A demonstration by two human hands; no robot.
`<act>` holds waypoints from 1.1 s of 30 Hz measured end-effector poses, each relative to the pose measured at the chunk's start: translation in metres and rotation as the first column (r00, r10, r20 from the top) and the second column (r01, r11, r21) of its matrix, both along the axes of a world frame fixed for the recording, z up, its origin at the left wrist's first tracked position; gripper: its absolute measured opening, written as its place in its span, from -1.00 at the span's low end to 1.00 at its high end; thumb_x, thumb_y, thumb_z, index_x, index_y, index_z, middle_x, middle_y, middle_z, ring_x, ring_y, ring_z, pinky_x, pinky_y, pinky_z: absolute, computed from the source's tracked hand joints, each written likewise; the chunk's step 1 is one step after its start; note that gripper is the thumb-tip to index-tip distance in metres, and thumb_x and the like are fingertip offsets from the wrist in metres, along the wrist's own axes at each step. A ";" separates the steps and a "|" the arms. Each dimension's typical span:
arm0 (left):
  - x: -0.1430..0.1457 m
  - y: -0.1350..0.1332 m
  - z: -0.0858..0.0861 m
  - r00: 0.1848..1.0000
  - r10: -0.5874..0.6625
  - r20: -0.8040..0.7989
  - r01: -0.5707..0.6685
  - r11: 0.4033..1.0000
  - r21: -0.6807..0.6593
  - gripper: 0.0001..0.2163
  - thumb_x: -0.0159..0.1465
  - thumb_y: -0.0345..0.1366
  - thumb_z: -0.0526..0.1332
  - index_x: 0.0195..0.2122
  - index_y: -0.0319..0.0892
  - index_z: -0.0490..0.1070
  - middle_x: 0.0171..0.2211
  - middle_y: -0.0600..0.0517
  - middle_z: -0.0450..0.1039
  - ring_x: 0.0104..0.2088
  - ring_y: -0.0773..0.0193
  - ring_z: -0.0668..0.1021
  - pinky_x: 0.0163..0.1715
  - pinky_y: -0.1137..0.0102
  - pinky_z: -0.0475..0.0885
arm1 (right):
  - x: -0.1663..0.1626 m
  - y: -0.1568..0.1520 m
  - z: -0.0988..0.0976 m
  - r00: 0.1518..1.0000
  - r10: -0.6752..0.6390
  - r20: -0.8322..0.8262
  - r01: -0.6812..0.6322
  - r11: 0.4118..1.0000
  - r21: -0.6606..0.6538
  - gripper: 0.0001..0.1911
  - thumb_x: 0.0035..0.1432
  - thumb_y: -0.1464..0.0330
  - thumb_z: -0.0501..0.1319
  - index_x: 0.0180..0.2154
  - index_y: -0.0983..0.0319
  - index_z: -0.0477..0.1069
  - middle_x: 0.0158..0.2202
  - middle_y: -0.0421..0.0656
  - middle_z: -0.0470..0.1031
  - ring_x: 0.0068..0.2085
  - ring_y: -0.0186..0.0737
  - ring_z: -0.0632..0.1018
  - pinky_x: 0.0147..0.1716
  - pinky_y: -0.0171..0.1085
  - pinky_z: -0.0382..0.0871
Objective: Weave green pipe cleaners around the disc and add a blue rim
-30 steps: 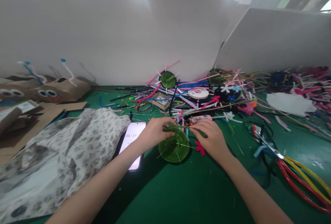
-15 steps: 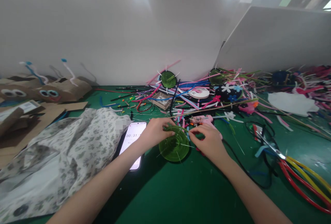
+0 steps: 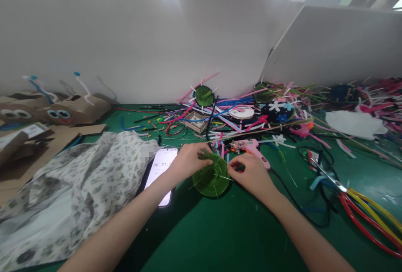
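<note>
Between my hands is a round green coiled disc (image 3: 212, 182), with thin pale spokes sticking out past its rim. My left hand (image 3: 192, 161) grips the disc's upper left edge, thumb on top. At the upper right rim, the thumb and fingertips of my right hand (image 3: 248, 171) are pinched together against the green edge strip; the exact hold is partly hidden. A pink glue gun (image 3: 259, 155) lies just behind my right hand, its cord running off to the right. Left of the disc, a lit phone (image 3: 168, 155) shows a running timer.
Scissors (image 3: 341, 188) with red and yellow handles lie at the right. Pipe cleaners (image 3: 226, 117) and finished round pieces (image 3: 204, 96) pile up along the white partition (image 3: 141, 42). Patterned cloth (image 3: 103, 180) and cardboard figures (image 3: 78, 109) occupy the left.
My right hand has shifted slightly left and down along the disc's rim, with its fingertips closer to the edge. My left hand keeps its place on the disc.
</note>
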State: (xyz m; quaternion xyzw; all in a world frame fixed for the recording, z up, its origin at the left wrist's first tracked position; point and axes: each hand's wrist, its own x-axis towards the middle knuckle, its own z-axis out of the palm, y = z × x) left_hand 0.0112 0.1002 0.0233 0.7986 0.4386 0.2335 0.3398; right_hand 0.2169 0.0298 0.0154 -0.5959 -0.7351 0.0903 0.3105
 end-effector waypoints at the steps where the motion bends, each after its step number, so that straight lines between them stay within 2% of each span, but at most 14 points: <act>1: 0.000 0.000 0.000 1.000 -0.004 0.001 0.004 1.000 -0.001 -0.84 0.07 -0.24 0.30 -0.30 -0.08 0.50 -0.39 0.05 0.55 -0.31 0.19 0.57 -0.33 0.37 0.42 | 0.000 0.000 0.000 1.000 0.010 -0.001 -0.010 1.000 -0.006 -0.89 0.00 0.40 0.20 -0.53 0.16 0.45 -0.50 -0.23 0.52 -0.39 -0.23 0.48 -0.34 -0.23 0.33; 8: -0.002 0.000 0.002 0.999 0.000 -0.047 0.001 1.000 0.021 -0.87 0.06 -0.24 0.29 -0.34 -0.09 0.47 -0.39 0.06 0.55 -0.31 0.19 0.57 -0.36 0.39 0.38 | -0.003 -0.003 -0.001 0.991 0.028 -0.128 -0.043 0.993 -0.113 -0.88 0.02 0.26 0.26 -0.45 0.17 0.45 -0.47 -0.20 0.54 -0.41 -0.22 0.53 -0.37 -0.23 0.40; 13: -0.002 -0.005 0.013 0.985 0.011 -0.171 0.001 0.998 0.070 -0.87 0.06 -0.22 0.26 -0.37 -0.09 0.44 -0.47 0.09 0.51 -0.39 0.20 0.55 -0.45 0.41 0.31 | -0.008 -0.004 -0.005 0.975 -0.044 -0.219 0.004 0.984 -0.177 -0.94 0.03 0.32 0.27 -0.39 0.17 0.45 -0.44 -0.21 0.56 -0.39 -0.23 0.57 -0.39 -0.26 0.43; 17: -0.005 -0.010 0.023 0.963 -0.057 -0.264 0.081 0.993 0.082 -0.79 0.04 -0.17 0.28 -0.30 -0.08 0.43 -0.39 0.07 0.54 -0.34 0.15 0.56 -0.42 0.39 0.32 | -0.010 -0.005 -0.003 0.971 -0.050 -0.233 0.033 0.996 -0.080 -0.96 0.06 0.37 0.24 -0.37 0.17 0.47 -0.42 -0.22 0.56 -0.36 -0.22 0.56 -0.35 -0.25 0.42; 20: -0.006 -0.015 0.030 0.967 -0.088 -0.239 0.112 0.990 0.086 -0.55 0.01 -0.10 0.32 -0.06 -0.05 0.37 -0.17 0.02 0.53 -0.18 0.07 0.55 -0.30 0.33 0.40 | -0.011 -0.006 -0.002 0.982 -0.016 -0.188 0.023 0.999 0.036 -0.95 0.09 0.40 0.23 -0.34 0.18 0.47 -0.39 -0.20 0.55 -0.32 -0.22 0.54 -0.31 -0.24 0.40; 22: -0.004 -0.019 0.034 0.974 -0.087 -0.207 0.120 0.981 0.152 -0.48 0.03 -0.13 0.32 0.05 -0.01 0.30 -0.03 0.01 0.46 -0.06 0.06 0.51 -0.16 0.28 0.40 | -0.011 -0.007 -0.002 0.988 0.020 -0.152 -0.002 0.993 0.119 -0.93 0.12 0.41 0.22 -0.31 0.20 0.47 -0.36 -0.18 0.54 -0.29 -0.22 0.53 -0.28 -0.24 0.39; 24: -0.001 -0.023 0.037 0.977 -0.094 -0.193 0.140 0.960 0.242 -0.52 0.06 -0.20 0.30 0.04 0.00 0.31 0.02 0.01 0.41 0.00 0.07 0.46 -0.08 0.25 0.39 | -0.012 -0.007 -0.003 0.990 0.065 -0.122 -0.040 0.979 0.198 -0.91 0.15 0.42 0.20 -0.28 0.21 0.46 -0.34 -0.17 0.54 -0.27 -0.21 0.52 -0.26 -0.23 0.38; 27: 0.003 -0.026 0.038 0.970 -0.125 -0.207 0.190 0.924 0.332 -0.67 0.10 -0.33 0.27 -0.08 -0.01 0.40 -0.05 0.04 0.43 0.01 0.10 0.44 -0.06 0.26 0.39 | -0.014 -0.008 -0.004 0.989 0.120 -0.087 -0.091 0.954 0.287 -0.89 0.18 0.44 0.17 -0.25 0.22 0.45 -0.31 -0.15 0.54 -0.24 -0.20 0.51 -0.23 -0.21 0.37; 31: 0.005 -0.026 0.037 0.958 -0.154 -0.241 0.237 0.898 0.372 -0.75 0.12 -0.43 0.23 -0.18 -0.03 0.44 -0.18 0.07 0.47 -0.07 0.15 0.48 -0.09 0.28 0.41 | -0.014 -0.008 -0.004 0.985 0.158 -0.066 -0.129 0.940 0.314 -0.89 0.19 0.46 0.16 -0.23 0.22 0.44 -0.30 -0.14 0.54 -0.24 -0.20 0.50 -0.22 -0.19 0.37; 33: 0.005 -0.027 0.038 0.961 -0.139 -0.237 0.223 0.899 0.378 -0.75 0.12 -0.41 0.25 -0.17 -0.04 0.43 -0.17 0.06 0.47 -0.07 0.14 0.47 -0.10 0.28 0.40 | -0.013 -0.008 -0.004 0.980 0.191 -0.056 -0.164 0.934 0.316 -0.89 0.19 0.46 0.16 -0.24 0.22 0.44 -0.31 -0.14 0.54 -0.24 -0.20 0.50 -0.22 -0.19 0.37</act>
